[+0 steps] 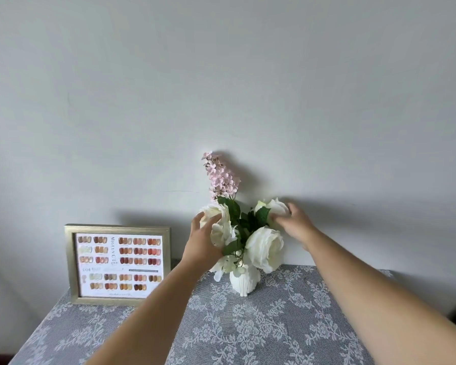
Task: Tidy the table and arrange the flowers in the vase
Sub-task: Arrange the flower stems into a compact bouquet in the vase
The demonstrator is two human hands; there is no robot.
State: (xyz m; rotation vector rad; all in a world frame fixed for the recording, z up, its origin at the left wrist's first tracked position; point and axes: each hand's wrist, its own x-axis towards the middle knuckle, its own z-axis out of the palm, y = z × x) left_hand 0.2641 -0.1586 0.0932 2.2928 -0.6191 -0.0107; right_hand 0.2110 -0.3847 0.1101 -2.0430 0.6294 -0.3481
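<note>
left hand [204,239] fingers curled around a white rose [216,214]; right hand [295,227] fingertips pinching another white bloom [275,206] above the vase [244,281].

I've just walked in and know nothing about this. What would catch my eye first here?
Probably the white vase of flowers at the back of the lace-covered table, against the wall, with a pink flower spike rising above big white roses. The person's left hand and right hand each touch a white bloom on either side. To the left stands a gold picture frame showing rows of colour swatches.
</note>
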